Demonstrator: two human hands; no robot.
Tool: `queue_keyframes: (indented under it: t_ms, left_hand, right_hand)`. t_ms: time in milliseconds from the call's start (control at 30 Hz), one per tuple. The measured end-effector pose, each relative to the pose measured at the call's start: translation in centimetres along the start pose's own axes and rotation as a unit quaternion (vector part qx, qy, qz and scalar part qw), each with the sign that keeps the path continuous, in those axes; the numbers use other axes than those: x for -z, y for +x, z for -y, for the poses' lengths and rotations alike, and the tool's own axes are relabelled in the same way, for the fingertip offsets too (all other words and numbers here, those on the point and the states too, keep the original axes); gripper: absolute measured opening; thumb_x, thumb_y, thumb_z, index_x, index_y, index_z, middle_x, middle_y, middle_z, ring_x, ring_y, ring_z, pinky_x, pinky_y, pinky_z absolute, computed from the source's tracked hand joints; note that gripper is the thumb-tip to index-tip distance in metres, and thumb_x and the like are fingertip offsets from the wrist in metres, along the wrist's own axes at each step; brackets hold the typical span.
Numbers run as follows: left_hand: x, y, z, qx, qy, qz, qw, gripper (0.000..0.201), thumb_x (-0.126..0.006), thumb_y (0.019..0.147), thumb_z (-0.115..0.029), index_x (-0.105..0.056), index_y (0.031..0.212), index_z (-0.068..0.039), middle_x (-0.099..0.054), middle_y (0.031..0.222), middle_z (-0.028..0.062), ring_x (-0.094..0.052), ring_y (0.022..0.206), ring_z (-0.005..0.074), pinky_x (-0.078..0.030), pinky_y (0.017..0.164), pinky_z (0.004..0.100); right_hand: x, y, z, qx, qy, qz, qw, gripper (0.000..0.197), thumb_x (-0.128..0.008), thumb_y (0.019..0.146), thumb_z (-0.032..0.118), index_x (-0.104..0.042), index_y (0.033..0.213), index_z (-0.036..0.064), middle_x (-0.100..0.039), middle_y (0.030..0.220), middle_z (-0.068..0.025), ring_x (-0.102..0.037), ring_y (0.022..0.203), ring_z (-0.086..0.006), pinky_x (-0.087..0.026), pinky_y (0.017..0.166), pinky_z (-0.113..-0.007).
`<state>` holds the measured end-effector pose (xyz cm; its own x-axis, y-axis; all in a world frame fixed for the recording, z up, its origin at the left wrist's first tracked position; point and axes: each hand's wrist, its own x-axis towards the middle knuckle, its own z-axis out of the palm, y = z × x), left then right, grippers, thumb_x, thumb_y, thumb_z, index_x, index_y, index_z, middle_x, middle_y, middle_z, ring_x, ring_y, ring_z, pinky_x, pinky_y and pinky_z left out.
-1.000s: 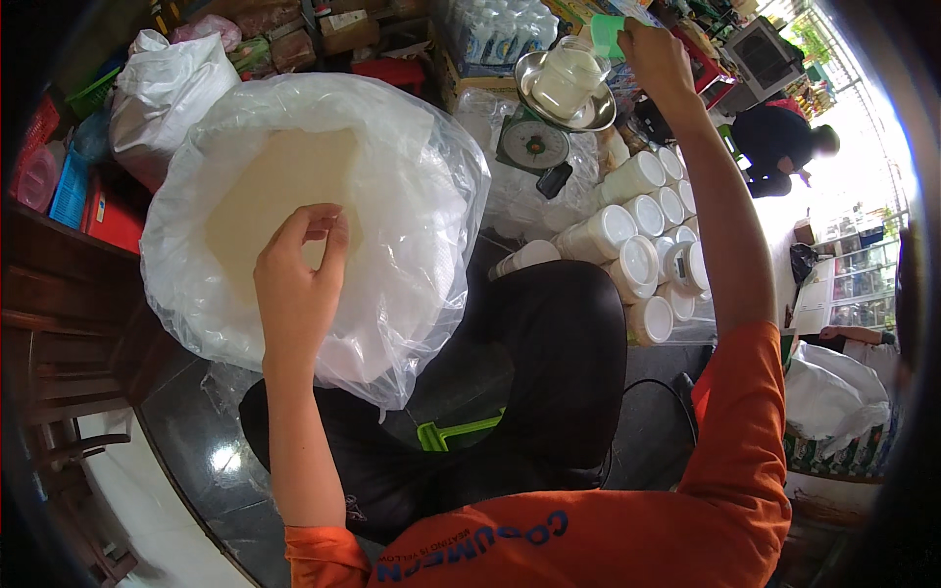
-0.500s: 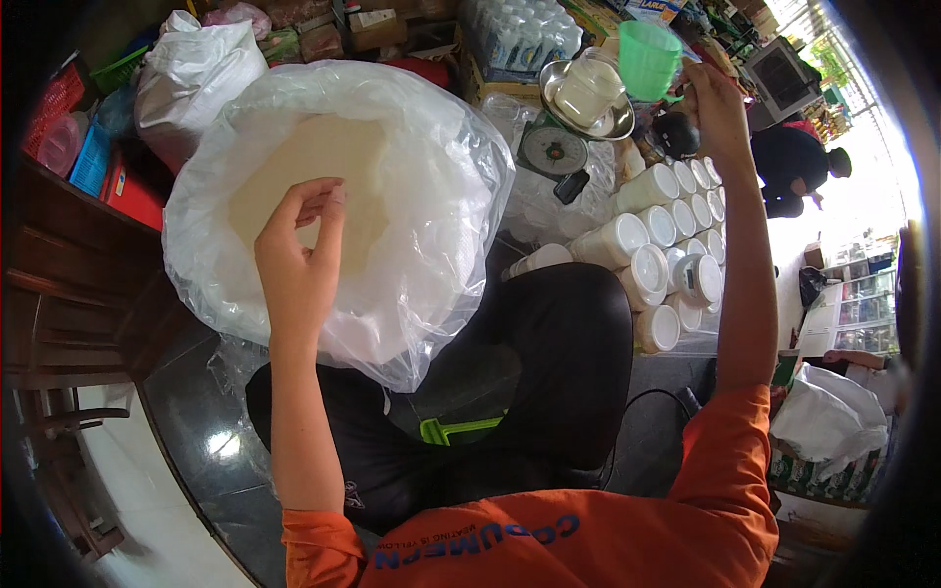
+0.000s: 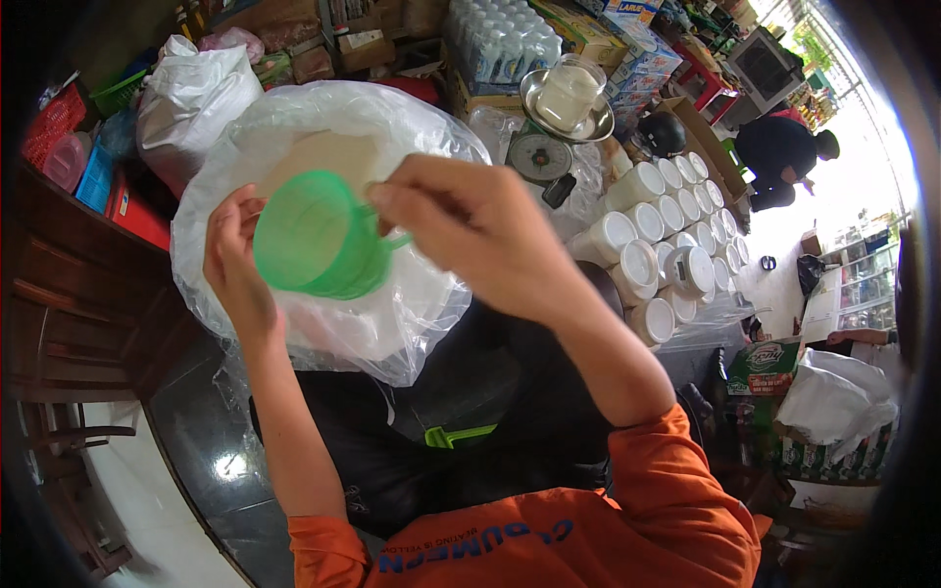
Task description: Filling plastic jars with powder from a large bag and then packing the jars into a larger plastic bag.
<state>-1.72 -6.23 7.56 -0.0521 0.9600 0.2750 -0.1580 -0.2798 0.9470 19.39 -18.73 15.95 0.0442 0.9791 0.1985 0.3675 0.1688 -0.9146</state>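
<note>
A translucent green plastic measuring cup [image 3: 309,235] is tipped on its side over the big clear plastic bag [image 3: 431,132], its mouth facing left. My right hand [image 3: 480,220] grips it by the handle, fingers closed. At the left of the cup's mouth, my left hand [image 3: 233,260] is raised with its fingers loosely bent and nothing seen in it. Part of that hand is hidden behind the cup, and I cannot tell if the two touch. A pale cream powdery or grainy mass [image 3: 328,152] fills the bag, partly covered by the cup and hands.
Ahead right stands a dial scale [image 3: 539,157] with a clear jar [image 3: 569,93] in its steel pan [image 3: 594,127]. Rows of white lidded tubs [image 3: 642,265] lie to the right. A white sack [image 3: 196,98] sits far left; a bright green tool [image 3: 461,434] lies between my legs.
My right hand has brought the green cup from beside the scale, leftward over the bag. The jar stays on the scale pan. My left hand has shifted slightly left, toward the cup's mouth.
</note>
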Motion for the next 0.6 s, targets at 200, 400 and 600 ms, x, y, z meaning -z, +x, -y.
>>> queue_keyframes:
  t_ms: [200, 400, 600]
  left_hand:
    - [3.1, 1.0, 0.3, 0.008, -0.104, -0.076, 0.992, 0.045, -0.052, 0.105, -0.037, -0.061, 0.134, -0.004, -0.061, 0.112, 0.0044, -0.058, 0.099, 0.0163, -0.045, 0.097, 0.0333]
    - [3.6, 0.6, 0.7, 0.023, -0.113, -0.099, 0.988, 0.033, -0.052, 0.105, -0.027, -0.064, 0.126, -0.004, -0.062, 0.107, 0.0058, -0.058, 0.093, 0.0151, -0.046, 0.092, 0.033]
    - [2.5, 0.2, 0.5, 0.021, -0.112, -0.079, 0.99, 0.03, -0.052, 0.104, -0.022, -0.063, 0.126, -0.004, -0.062, 0.1, 0.0042, -0.057, 0.091, 0.0134, -0.046, 0.09, 0.0314]
  right_hand:
    - [-4.0, 2.5, -3.6, 0.07, -0.376, -0.082, 0.921, 0.033, -0.066, 0.1, 0.036, -0.065, 0.094, 0.004, -0.068, 0.067, -0.0158, -0.068, 0.06, -0.0394, -0.053, 0.056, -0.049]
    - [0.3, 0.0, -5.2, 0.113, -0.274, -0.149, 0.943, 0.023, -0.072, 0.096, 0.025, -0.07, 0.115, 0.0122, -0.064, 0.064, -0.0078, -0.068, 0.057, -0.0263, -0.053, 0.055, -0.038]
    - [13.4, 3.1, -14.8, 0.041, -0.237, -0.384, 0.892, 0.048, -0.078, 0.09, 0.025, -0.06, 0.132, 0.0084, -0.069, 0.104, -0.0106, -0.067, 0.092, -0.0223, -0.054, 0.082, -0.037]
